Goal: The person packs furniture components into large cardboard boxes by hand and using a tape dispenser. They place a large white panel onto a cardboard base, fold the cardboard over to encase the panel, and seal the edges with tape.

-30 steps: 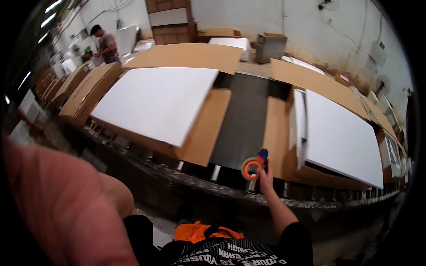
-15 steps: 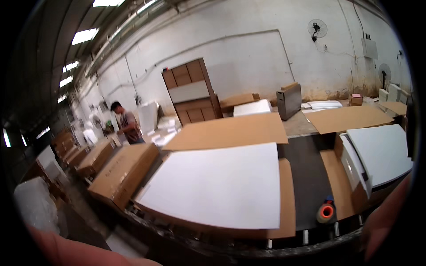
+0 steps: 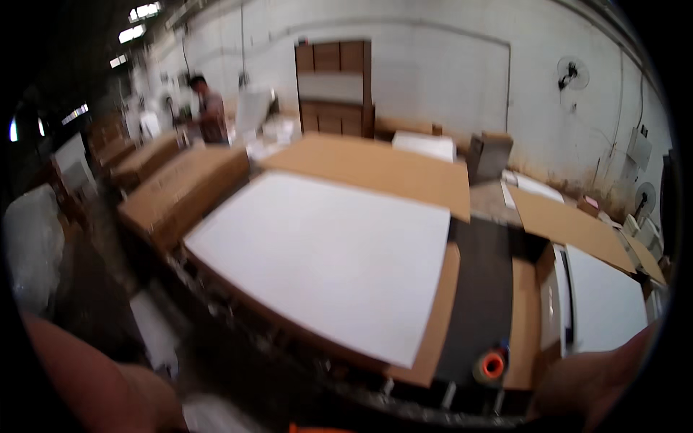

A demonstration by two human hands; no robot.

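Observation:
My left forearm [image 3: 101, 382] comes in at the lower left and my right forearm [image 3: 595, 375] at the lower right, both blurred. Both hands lie out of sight below the picture. Between the arms, an orange edge [image 3: 317, 429] shows at the bottom rim; its kind is hidden. In front of me a large white panel [image 3: 325, 252] lies flat on an opened cardboard carton [image 3: 440, 310]. Near my right forearm, a tape roll with an orange core [image 3: 492, 366] stands on the dark work surface [image 3: 473, 289].
Another open carton [image 3: 523, 317] on the right holds white panels [image 3: 603, 296]. Closed brown cartons [image 3: 184, 187] line the left. A person [image 3: 209, 112] stands farther back. A brown cabinet [image 3: 336, 86] and a grey box [image 3: 491, 155] stand near the wall.
The view has turned and tipped downward, so the panel and cartons sit differently in the picture. Both forearms show more. An orange edge has come in at the bottom.

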